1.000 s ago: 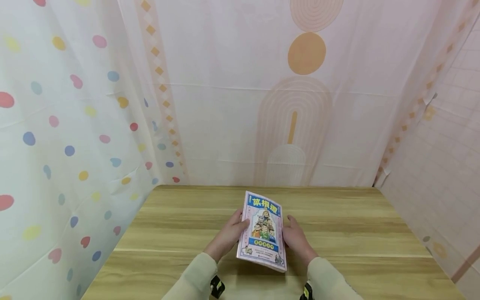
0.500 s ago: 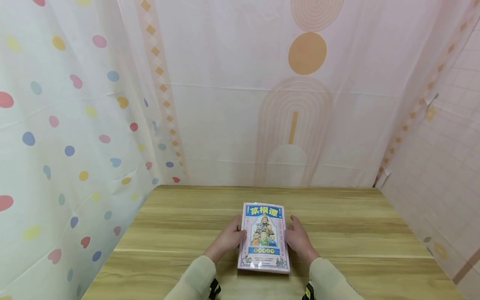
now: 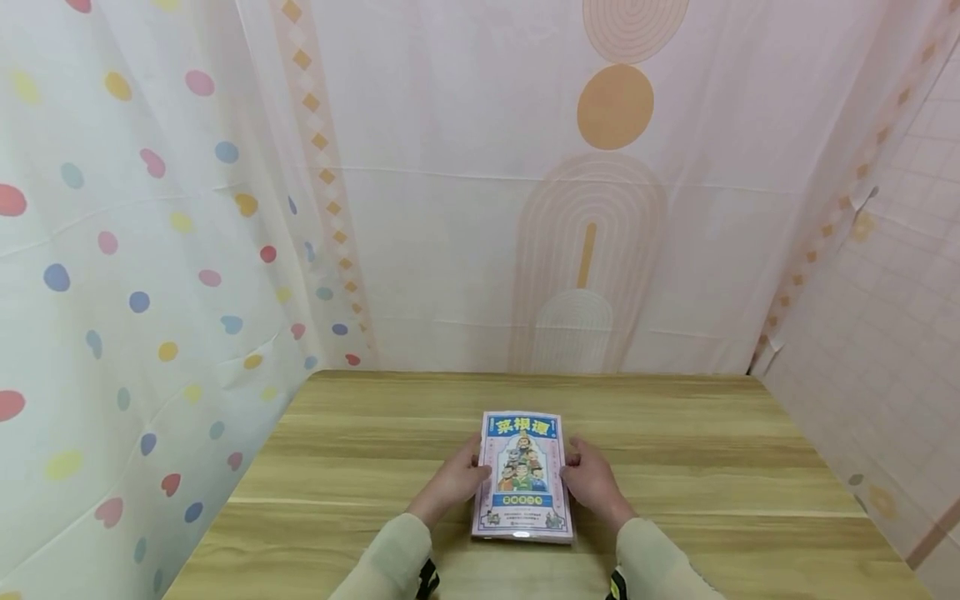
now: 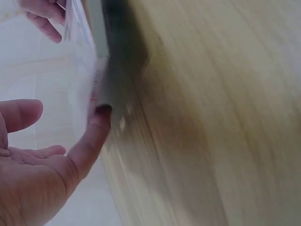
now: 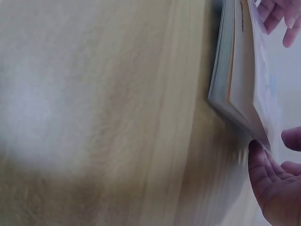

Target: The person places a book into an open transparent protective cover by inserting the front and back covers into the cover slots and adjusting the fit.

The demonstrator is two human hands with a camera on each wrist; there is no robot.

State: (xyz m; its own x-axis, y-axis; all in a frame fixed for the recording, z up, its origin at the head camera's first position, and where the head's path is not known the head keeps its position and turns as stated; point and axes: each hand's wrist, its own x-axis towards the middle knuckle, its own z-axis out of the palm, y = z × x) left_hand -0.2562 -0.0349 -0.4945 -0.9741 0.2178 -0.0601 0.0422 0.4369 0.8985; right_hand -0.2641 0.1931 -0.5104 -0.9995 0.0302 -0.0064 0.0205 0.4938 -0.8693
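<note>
A pink and blue paperback book (image 3: 522, 475) with cartoon figures on its cover lies face up, close to the tabletop. Whether it rests fully on the wood, I cannot tell. My left hand (image 3: 452, 482) holds it by the left edge, thumb at the cover's rim. At the opposite edge my right hand (image 3: 595, 483) holds it in a similar way. In the left wrist view one fingertip of the left hand (image 4: 42, 174) touches the spine side. The right wrist view has a right-hand fingertip at the slightly raised front cover (image 5: 263, 84), with page edges showing.
The wood-grain table (image 3: 712, 467) extends on both sides of the book and behind it. A patterned curtain (image 3: 450, 250) hangs along its back edge. A dotted curtain (image 3: 172, 317) borders the left, and a pale checked one (image 3: 900, 333) the right.
The book was raised and tilted; it has come down level and straightened toward me, then shifted slightly left. Both hands have stayed at its edges throughout.
</note>
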